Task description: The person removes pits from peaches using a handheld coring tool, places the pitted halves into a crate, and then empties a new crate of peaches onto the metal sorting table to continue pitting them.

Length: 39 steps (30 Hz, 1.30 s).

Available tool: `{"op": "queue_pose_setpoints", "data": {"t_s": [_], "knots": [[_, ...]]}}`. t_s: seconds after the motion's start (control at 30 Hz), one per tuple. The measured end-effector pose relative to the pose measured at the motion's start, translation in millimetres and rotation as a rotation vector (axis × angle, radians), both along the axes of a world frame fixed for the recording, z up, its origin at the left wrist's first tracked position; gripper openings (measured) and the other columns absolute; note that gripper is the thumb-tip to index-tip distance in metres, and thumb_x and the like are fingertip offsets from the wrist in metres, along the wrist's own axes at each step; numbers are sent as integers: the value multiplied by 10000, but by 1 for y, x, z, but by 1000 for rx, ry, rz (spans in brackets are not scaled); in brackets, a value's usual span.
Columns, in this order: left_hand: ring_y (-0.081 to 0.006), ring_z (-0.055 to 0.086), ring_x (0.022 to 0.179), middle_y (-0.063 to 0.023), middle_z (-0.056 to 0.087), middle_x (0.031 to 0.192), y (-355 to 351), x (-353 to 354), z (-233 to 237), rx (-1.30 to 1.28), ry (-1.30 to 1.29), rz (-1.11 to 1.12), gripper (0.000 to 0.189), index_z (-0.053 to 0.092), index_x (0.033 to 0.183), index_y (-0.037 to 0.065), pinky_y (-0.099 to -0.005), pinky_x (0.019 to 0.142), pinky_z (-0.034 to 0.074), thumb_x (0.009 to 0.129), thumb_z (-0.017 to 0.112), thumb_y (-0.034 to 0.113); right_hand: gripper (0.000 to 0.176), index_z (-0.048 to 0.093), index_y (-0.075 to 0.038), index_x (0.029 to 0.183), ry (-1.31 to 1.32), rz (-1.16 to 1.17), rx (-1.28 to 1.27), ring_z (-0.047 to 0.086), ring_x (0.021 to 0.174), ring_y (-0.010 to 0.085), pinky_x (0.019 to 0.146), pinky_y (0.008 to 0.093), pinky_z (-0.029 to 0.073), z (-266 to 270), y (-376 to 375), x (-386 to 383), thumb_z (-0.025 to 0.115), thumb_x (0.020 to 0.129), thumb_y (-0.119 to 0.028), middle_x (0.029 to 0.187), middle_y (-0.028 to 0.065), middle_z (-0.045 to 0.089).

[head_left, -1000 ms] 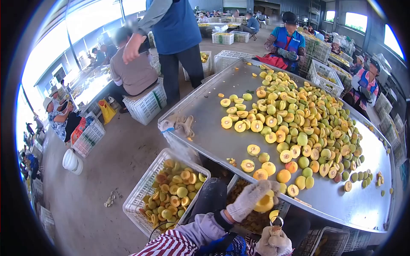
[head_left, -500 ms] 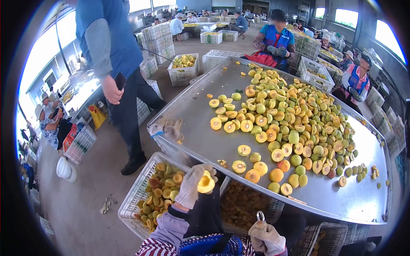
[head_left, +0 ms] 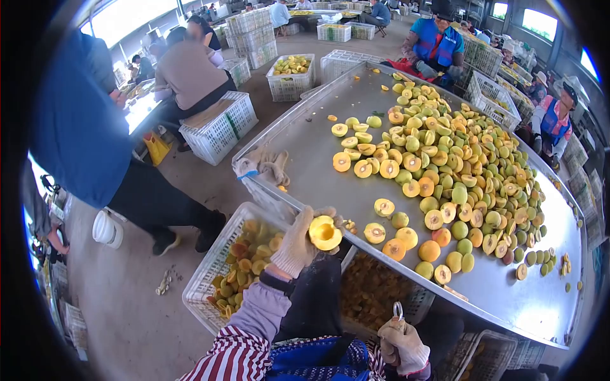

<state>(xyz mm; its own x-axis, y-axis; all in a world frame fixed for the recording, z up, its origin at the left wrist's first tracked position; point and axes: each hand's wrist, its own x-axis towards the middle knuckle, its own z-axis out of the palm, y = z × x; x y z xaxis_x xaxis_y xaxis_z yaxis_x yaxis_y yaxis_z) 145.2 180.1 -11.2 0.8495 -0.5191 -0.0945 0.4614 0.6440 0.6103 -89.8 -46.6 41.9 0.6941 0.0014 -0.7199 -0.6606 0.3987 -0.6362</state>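
Note:
My gloved left hand [head_left: 298,244] grips a halved yellow fruit [head_left: 325,233] with a hollow in its cut face, above the gap between table and crate. Low in the view, my gloved right hand [head_left: 404,344] is closed around a small metal tool with a ring-shaped end [head_left: 398,310]. Fruit halves [head_left: 238,279] fill much of the white crate [head_left: 198,303] beneath my left forearm. A second crate with small brown pieces [head_left: 372,295] stands between my hands, partly under the table edge. Many halved and whole-looking fruits [head_left: 464,171] are heaped on the metal table [head_left: 305,152].
Crumpled gloves [head_left: 267,166] lie at the table's left corner. A person in blue [head_left: 95,127] stands at the left, near a white bucket [head_left: 107,230]. Across the table sits a person in a blue vest [head_left: 437,44]. Another crate of fruit [head_left: 291,76] stands behind.
The view has shifted, and the person in blue has moved further left. My left hand still holds the fruit half, its hollow now turned more toward the camera. My right hand keeps the tool.

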Motion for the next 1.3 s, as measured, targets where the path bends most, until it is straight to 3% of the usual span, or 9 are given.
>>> {"op": "queue_pose_setpoints", "data": {"t_s": [0.1,0.23,0.37,0.4,0.5,0.67,0.97,1.03,1.3], "knots": [[-215,674,995,-112,666,1141,-33,16,-3,320,-121,125,348,617,1233,33,-303,817,555,1019,591,306,129,574,-84,903,-115,11,-63,426,379,93,354,227,322,-6,-1,-3,638,956,-183,570,-1,516],[-217,683,947,-88,655,1136,-65,45,-16,1493,-1031,408,421,608,1277,127,-372,834,548,934,642,370,140,574,-67,928,-126,23,-43,450,393,107,367,238,346,-17,-3,0,623,975,-189,566,11,516],[-324,447,1349,-87,472,1459,-81,83,-51,1904,-1246,244,535,560,1351,158,-454,1028,459,885,625,412,128,576,-69,890,-135,19,-46,442,392,104,372,236,339,-17,-4,7,626,964,-162,554,7,508],[-344,296,1435,-77,393,1508,-81,95,-52,1948,-1112,-158,546,581,1338,184,-516,1084,387,866,598,456,128,577,-72,872,-133,19,-66,439,392,103,371,236,334,-16,-5,9,625,959,-152,551,5,505],[-348,317,1417,-70,408,1490,-87,99,-40,1976,-958,-344,536,604,1313,194,-537,1090,357,851,586,464,142,570,-80,835,-96,11,-99,438,392,100,371,235,331,-6,-8,12,626,950,-142,548,3,504],[-322,374,1377,-61,544,1370,-90,85,-68,1996,-1136,153,488,641,1229,210,-497,1094,337,798,660,439,162,555,-101,815,-76,-38,-106,428,388,95,367,233,325,-8,-10,14,639,943,-155,546,-7,497],[-349,407,1404,-142,465,1490,-153,80,-75,1376,-1285,79,510,533,1378,176,-495,1109,376,926,571,410,142,530,-161,852,-20,49,-89,405,389,69,365,213,302,-12,8,21,623,959,-157,542,-46,464],[-368,393,1406,-151,399,1539,-172,65,-33,1687,-1300,-222,475,543,1390,204,-518,1097,373,948,511,376,139,526,-167,854,-44,75,-121,369,379,65,358,213,286,-21,13,21,606,967,-149,541,-52,443],[-304,647,1056,-51,636,1136,-192,103,-79,1816,-1022,41,296,616,1212,201,-524,843,512,920,565,206,185,492,-203,824,26,20,-131,323,373,66,323,228,253,-27,1,14,621,954,-175,566,-53,413]]}}
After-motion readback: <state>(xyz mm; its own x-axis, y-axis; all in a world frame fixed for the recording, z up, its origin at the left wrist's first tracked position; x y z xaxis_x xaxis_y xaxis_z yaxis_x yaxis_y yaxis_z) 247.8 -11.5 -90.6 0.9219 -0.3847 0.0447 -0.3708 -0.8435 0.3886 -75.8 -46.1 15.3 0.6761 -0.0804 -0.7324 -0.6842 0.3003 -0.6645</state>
